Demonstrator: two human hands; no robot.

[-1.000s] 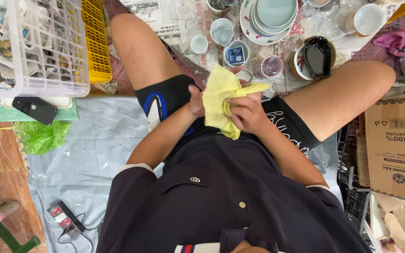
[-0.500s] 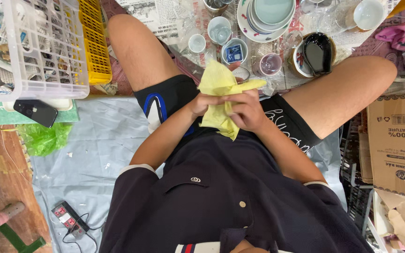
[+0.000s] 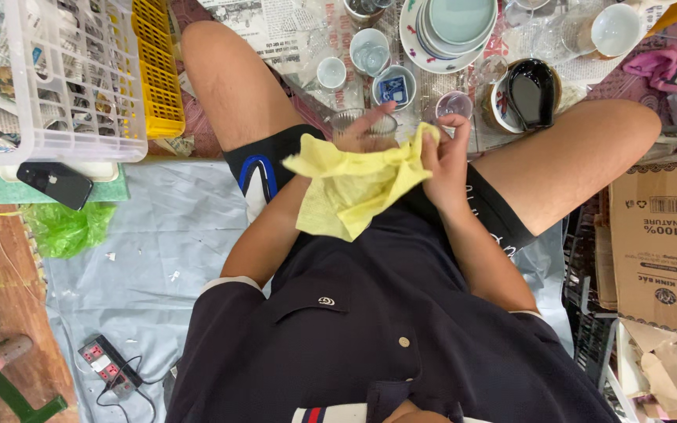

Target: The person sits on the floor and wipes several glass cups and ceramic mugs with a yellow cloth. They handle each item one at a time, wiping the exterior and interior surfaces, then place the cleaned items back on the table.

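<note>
I sit with my legs apart and a yellow cloth (image 3: 354, 188) spread between my hands above my lap. My left hand (image 3: 374, 117) is mostly hidden under the cloth. Its fingers reach forward and wrap a clear glass (image 3: 352, 123) on the newspaper-covered floor. To the right, my right hand (image 3: 444, 164) pinches the cloth's upper right edge, close to a small clear cup (image 3: 454, 103).
Dishes lie ahead: a stack of pale plates (image 3: 452, 27), small cups (image 3: 331, 74), a bowl with a black spoon (image 3: 530, 94). A white basket (image 3: 64, 78) and a yellow basket (image 3: 154, 70) stand left, with a phone (image 3: 55, 184). A cardboard box (image 3: 664, 243) is right, a power strip (image 3: 107, 364) lower left.
Both hands have moved forward from my lap toward the dishes. The bunched cloth has opened out, and my left hand has reached the clear glass.
</note>
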